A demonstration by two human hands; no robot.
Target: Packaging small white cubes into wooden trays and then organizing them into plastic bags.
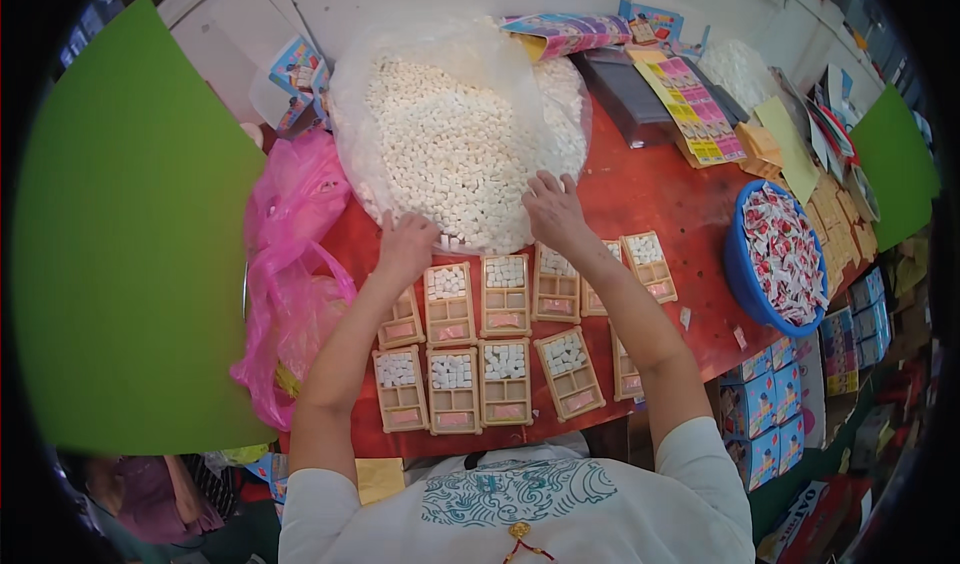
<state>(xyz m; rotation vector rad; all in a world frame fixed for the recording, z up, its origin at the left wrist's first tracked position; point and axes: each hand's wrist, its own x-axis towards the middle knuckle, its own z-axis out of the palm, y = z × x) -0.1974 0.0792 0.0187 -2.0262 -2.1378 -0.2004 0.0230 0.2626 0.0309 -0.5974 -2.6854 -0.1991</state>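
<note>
A large clear plastic bag (350, 144) lies spread on the red table, heaped with small white cubes (440, 129). At its near left edge rests my left hand (407, 246), fingers apart against the nearest cubes. My right hand (555, 210) touches the near right side of the bag with its fingers spread. Neither hand visibly holds anything. Below them stand two rows of small wooden compartment trays (505, 357). Those I see well have white cubes in the large compartment and a pink packet (505, 411) in a small one. My right forearm partly covers some trays.
A blue basin (738, 254) of small red-and-white packets stands at the right edge of the table. Pink plastic bags (290, 189) lie at left beside a green panel (130, 244). Printed sheets (690, 104) sit at back right. Blue boxes (750, 404) are stacked below right.
</note>
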